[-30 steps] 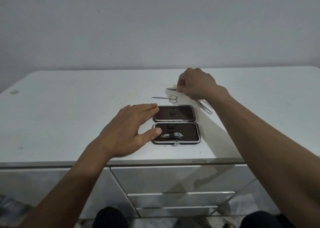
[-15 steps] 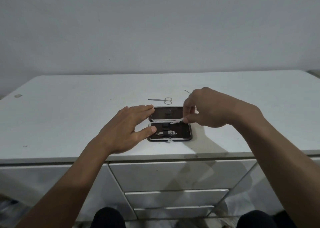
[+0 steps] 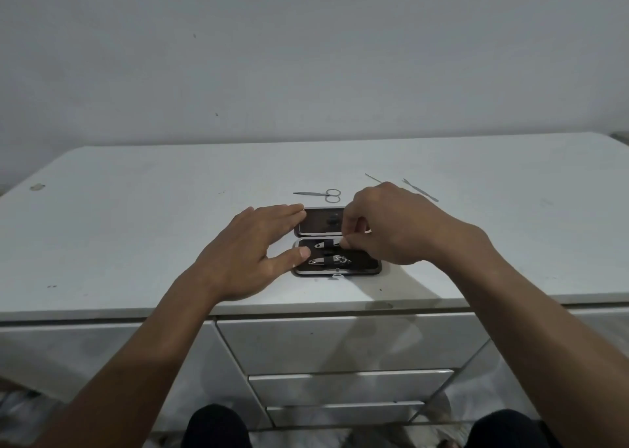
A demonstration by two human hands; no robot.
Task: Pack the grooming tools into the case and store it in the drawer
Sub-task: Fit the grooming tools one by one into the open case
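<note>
A small dark case (image 3: 371, 266) lies open in two halves near the front edge of the white dresser top (image 3: 136, 229). A nail clipper (image 3: 329, 261) sits strapped in the near half. My right hand (image 3: 391, 224) pinches a second slim metal tool (image 3: 326, 244) that lies under the strap just above the clipper. My left hand (image 3: 253, 253) rests flat on the case's left side, thumb on the near half and fingertips on the far half. Small scissors (image 3: 321, 194) lie behind the case. Two thin metal tools (image 3: 420, 190) lie at the back right.
Dresser drawers (image 3: 340, 342) are all closed below the top's front edge. A small mark or object (image 3: 36, 187) sits at the far left of the top. My knees show at the bottom of the view. A plain wall stands behind.
My right hand carried a slim tool from the back right down to the case and now has it under the strap in the near half. My left hand stayed on the case.
</note>
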